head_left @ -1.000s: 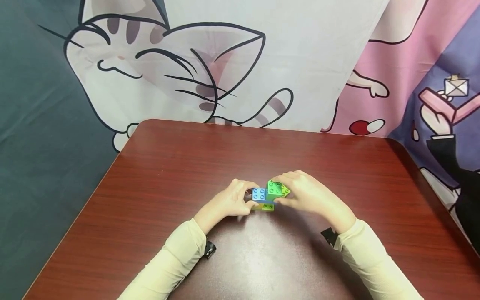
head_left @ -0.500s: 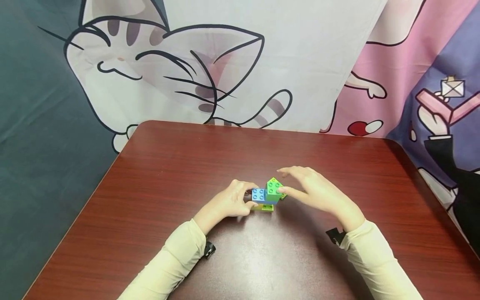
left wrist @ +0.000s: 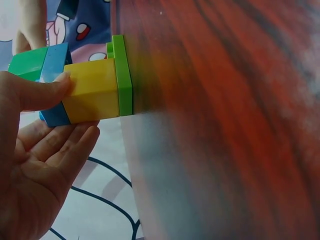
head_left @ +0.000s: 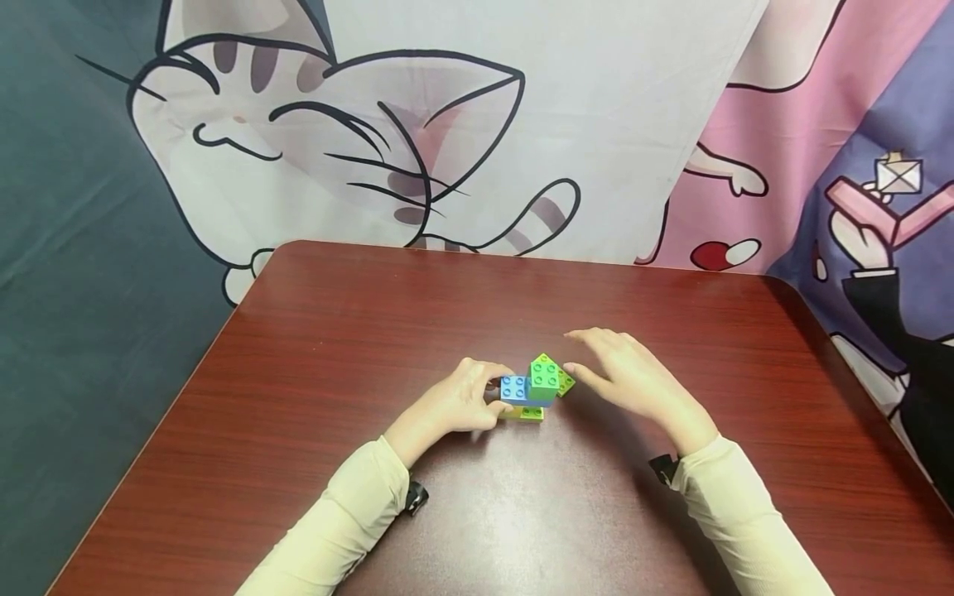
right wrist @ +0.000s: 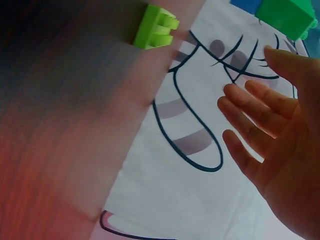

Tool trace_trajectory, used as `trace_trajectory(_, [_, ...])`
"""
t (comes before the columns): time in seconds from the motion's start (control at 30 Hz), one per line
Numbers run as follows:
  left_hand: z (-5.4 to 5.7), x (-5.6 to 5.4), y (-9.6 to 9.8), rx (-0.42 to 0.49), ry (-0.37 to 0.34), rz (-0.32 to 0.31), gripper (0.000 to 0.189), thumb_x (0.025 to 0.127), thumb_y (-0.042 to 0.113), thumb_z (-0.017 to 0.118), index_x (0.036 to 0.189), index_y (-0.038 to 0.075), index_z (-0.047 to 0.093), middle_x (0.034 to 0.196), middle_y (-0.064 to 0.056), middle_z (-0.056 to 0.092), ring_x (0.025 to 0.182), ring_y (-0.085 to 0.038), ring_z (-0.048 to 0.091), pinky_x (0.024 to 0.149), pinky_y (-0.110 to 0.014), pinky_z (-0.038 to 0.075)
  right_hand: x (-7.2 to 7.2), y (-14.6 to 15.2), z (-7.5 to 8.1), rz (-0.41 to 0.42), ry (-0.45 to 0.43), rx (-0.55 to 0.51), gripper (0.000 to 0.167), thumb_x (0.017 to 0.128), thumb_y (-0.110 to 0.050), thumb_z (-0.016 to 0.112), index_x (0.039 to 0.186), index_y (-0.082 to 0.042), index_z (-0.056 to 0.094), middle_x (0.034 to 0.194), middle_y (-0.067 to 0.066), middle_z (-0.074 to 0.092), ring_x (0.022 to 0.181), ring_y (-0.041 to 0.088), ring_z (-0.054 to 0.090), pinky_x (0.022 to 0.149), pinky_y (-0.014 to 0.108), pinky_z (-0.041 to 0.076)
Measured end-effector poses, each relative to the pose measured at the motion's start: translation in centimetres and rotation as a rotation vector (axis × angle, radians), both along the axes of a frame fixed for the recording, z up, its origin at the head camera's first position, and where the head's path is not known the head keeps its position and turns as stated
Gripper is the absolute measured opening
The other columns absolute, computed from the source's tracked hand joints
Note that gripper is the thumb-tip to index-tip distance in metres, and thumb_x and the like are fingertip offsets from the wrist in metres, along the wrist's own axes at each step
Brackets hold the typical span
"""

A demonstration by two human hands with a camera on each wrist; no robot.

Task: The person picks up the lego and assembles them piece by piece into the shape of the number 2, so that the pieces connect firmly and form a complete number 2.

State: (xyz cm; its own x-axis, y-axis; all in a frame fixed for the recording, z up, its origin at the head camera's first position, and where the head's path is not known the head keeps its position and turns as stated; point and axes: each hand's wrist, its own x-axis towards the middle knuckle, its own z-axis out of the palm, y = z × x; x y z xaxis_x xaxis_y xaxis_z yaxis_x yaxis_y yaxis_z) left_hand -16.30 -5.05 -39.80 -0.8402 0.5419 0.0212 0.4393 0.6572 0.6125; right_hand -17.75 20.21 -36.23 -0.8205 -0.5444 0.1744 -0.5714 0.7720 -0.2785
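A small stack of toy bricks (head_left: 532,387) sits mid-table: a green brick (head_left: 545,375) on top, a blue brick (head_left: 514,387) under it, a yellow brick (left wrist: 91,97) below, and a lime plate (head_left: 531,412) at the bottom. My left hand (head_left: 477,397) grips the stack's left side, thumb on the yellow brick. My right hand (head_left: 619,372) hovers just right of the stack, fingers spread and straight, holding nothing. In the right wrist view the green brick (right wrist: 285,17) and lime plate (right wrist: 156,26) show beyond the fingers (right wrist: 250,125).
The red-brown wooden table (head_left: 335,331) has rounded corners. Behind it hangs a cloth printed with a cartoon cat (head_left: 335,124); dark fabric (head_left: 74,248) is at the left, pink and purple prints (head_left: 857,165) at the right.
My right hand let go of the green top brick, opened its fingers and drew back a little to the right. My left hand kept its grip on the stack.
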Motion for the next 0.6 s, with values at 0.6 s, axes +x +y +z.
trace_trajectory(0.6, [0.1,0.2,0.1,-0.022,-0.008,0.026,0.036,0.076,0.021,0.073,0.111,0.015,0.065,0.090,0.004,0.065,0.084,-0.011,0.056,0.074,-0.029,0.048,-1.2,-0.8,-3.7,-0.020,-0.056,0.098,0.046,0.081,-0.028,0.070,0.114,0.002,0.057,0.103,0.014,0.064,0.088,0.026,0.062,0.079,0.044,0.049])
